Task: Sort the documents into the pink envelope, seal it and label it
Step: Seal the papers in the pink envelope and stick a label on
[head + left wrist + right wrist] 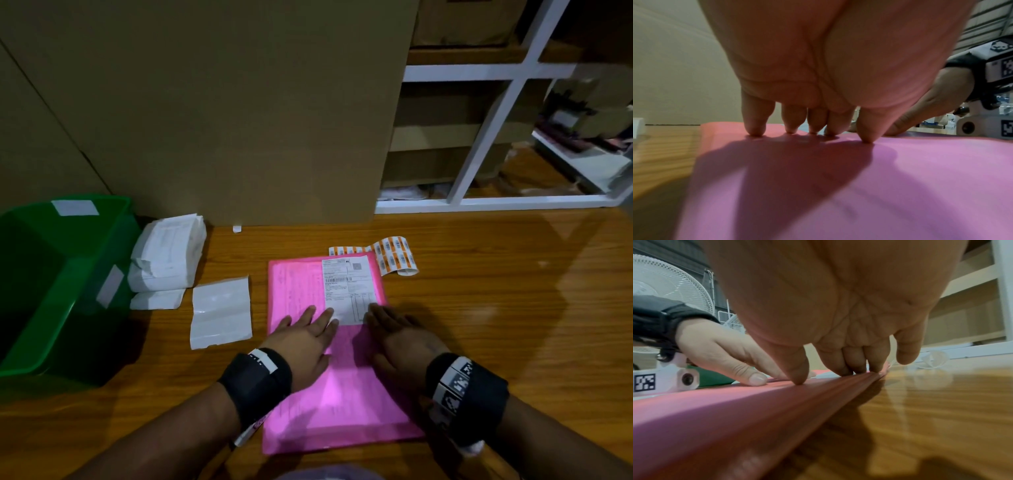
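Note:
A pink envelope (329,387) lies flat on the wooden table (496,308) in front of me. A white shipping label (349,287) with a barcode sits on its far right part. My left hand (305,332) lies palm down on the envelope, straight fingers touching the label's near left corner. My right hand (397,332) presses flat along the envelope's right edge, fingertips at the label's near right corner. In the left wrist view the fingertips (756,129) press on the pink envelope (859,186). In the right wrist view the fingertips (840,368) rest on the envelope's edge (756,410).
A strip of orange-and-white stickers (394,255) curls just beyond the envelope. A white backing sheet (221,311) and stacked white packets (168,253) lie to the left, beside a green bin (54,284). Cardboard (222,102) stands behind; white shelving (496,137) is at right.

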